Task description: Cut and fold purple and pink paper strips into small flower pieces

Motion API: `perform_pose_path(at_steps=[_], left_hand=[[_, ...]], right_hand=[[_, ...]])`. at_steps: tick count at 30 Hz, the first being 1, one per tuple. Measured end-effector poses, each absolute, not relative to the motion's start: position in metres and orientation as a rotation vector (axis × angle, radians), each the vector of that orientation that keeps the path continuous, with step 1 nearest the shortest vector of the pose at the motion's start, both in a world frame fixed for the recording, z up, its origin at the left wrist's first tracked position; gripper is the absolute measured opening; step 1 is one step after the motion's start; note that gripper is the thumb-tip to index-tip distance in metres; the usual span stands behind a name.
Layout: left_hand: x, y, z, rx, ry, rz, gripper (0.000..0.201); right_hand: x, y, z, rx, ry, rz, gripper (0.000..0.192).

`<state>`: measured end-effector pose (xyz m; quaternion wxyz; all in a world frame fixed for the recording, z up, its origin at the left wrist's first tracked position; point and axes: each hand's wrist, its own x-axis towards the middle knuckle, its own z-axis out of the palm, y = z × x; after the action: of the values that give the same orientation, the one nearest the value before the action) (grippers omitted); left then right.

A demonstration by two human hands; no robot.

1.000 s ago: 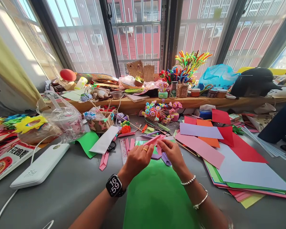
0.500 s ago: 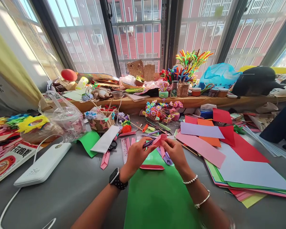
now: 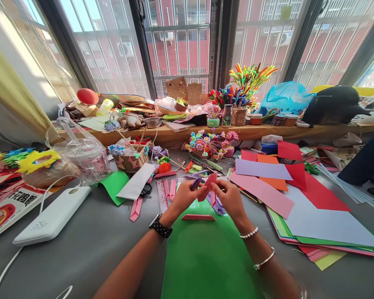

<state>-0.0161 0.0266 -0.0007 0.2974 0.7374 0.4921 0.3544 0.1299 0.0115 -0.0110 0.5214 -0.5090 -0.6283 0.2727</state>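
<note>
Between my two hands is a small folded pink paper (image 3: 208, 187), held up above the mat. My left hand (image 3: 187, 196) pinches its left side, and a dark purple pointed object (image 3: 195, 183) sticks out from the same hand; its kind is unclear. The fingertips of my right hand (image 3: 229, 199) are closed on the paper's right edge. Just below lies a folded pink paper strip (image 3: 198, 217) on the green mat (image 3: 208, 257). Purple folded paper (image 3: 219, 207) rests under and between the hands, partly hidden.
Stacked coloured paper sheets (image 3: 333, 226) lie to the right. At left are a white power bank (image 3: 51, 216) with a cable and a bagged plastic cup (image 3: 87, 160). Pink folded pieces (image 3: 136, 209), a ruler (image 3: 162, 195) and craft flowers (image 3: 202, 143) sit around the mat.
The pink paper has turned in my fingers, from lying sideways to a more upright tilt. My left wrist has rotated slightly; both hands stay in about the same place.
</note>
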Motion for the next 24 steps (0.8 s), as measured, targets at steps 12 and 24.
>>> perform_pose_path(at_steps=[12,24], left_hand=[[0.002,0.009,-0.004,2.385,1.708,0.918,0.021],[-0.006,0.023,-0.013,1.987,1.449,1.15,0.037]], right_hand=[[0.128,0.01,-0.012,-1.277,-1.536,0.512,0.022],[0.128,0.008,-0.007,-1.184,-1.4,0.575,0.032]])
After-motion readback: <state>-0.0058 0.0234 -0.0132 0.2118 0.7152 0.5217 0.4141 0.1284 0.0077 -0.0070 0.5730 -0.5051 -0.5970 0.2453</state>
